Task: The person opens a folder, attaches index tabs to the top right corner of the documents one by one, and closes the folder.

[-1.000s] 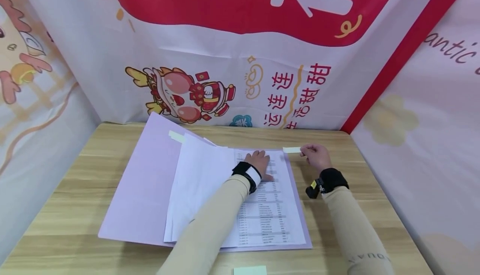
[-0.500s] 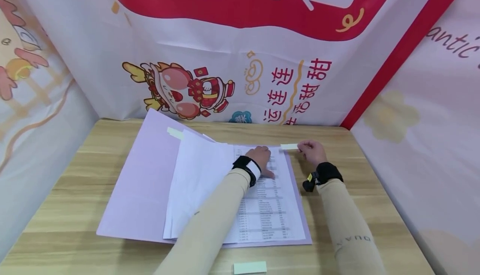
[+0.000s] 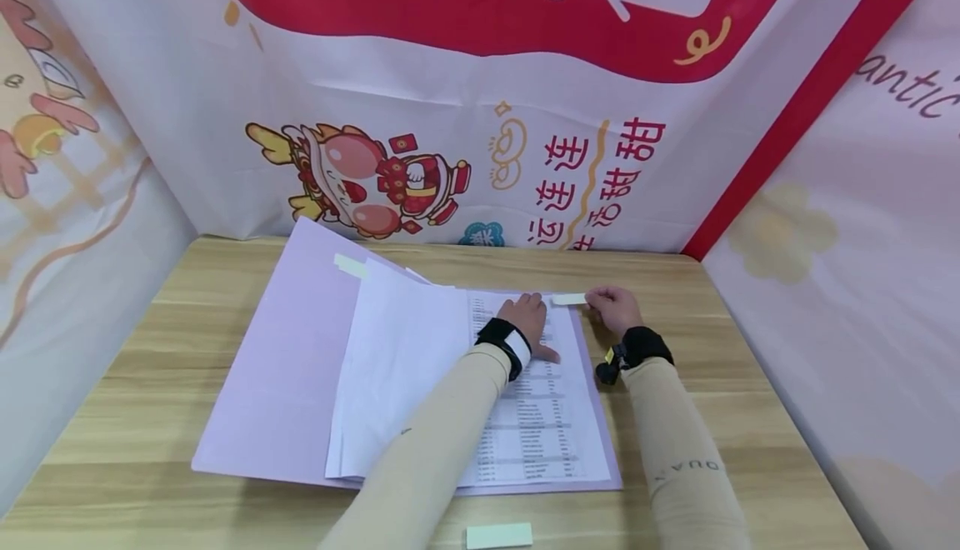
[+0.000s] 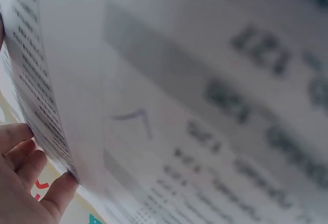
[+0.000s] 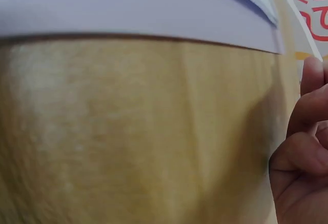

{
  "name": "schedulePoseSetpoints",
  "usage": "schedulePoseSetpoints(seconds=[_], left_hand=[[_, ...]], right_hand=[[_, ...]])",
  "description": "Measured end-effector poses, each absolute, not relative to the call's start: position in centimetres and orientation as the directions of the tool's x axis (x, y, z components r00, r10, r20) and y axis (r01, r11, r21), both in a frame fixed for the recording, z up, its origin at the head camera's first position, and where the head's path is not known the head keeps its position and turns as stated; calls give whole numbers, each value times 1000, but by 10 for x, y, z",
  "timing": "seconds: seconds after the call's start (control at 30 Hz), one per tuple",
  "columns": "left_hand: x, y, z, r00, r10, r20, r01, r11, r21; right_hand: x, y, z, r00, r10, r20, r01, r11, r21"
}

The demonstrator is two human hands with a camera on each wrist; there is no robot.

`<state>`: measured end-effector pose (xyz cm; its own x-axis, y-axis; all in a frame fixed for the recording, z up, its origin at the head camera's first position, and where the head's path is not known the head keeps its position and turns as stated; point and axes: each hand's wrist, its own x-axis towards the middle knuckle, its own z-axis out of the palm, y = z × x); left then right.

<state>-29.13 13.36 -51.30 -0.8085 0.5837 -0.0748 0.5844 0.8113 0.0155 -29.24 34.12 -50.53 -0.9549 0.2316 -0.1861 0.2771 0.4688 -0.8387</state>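
A lilac folder (image 3: 277, 367) lies spread on the table, its left cover tilted up. White printed sheets (image 3: 536, 417) with table rows are inside. My left hand (image 3: 527, 322) rests on the top sheet near its upper edge, fingers extended; in the left wrist view its fingertips (image 4: 61, 190) touch the printed page. With thumb and finger, my right hand (image 3: 617, 310) pinches the right end of a pale sticky note strip (image 3: 567, 299). The strip's left end overlaps the sheet's upper right corner. The right wrist view shows the curled right hand (image 5: 302, 152) beside the folder's corner.
Another pale strip (image 3: 349, 266) sticks out from the sheets over the left cover. A small pale green sticky note pad (image 3: 498, 536) lies at the table's front. Printed fabric (image 3: 480, 100) hangs behind the wooden table (image 3: 135, 417) and on both sides.
My right hand has moved left with the sticky note strip, bringing it further over the sheet's upper right corner. My left hand has shifted slightly right on the page.
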Motion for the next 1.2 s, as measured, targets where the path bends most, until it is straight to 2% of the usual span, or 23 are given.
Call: schedulePoseSetpoints(seconds=[0.27,0.87,1.2], left_hand=[[-297,138,-526,-809,585,-59,585,811,26],[-290,145,-501,-778,593,-208,591,803,78],[-291,148,-506,-780,590,-207,599,800,25]], right_hand=[[-291,343,-511,-955,223,-194,282,487,-827],[-299,348,-521,-954,226,-198,285,472,-834],[-297,343,-518,-950,242,-200,294,464,-836]])
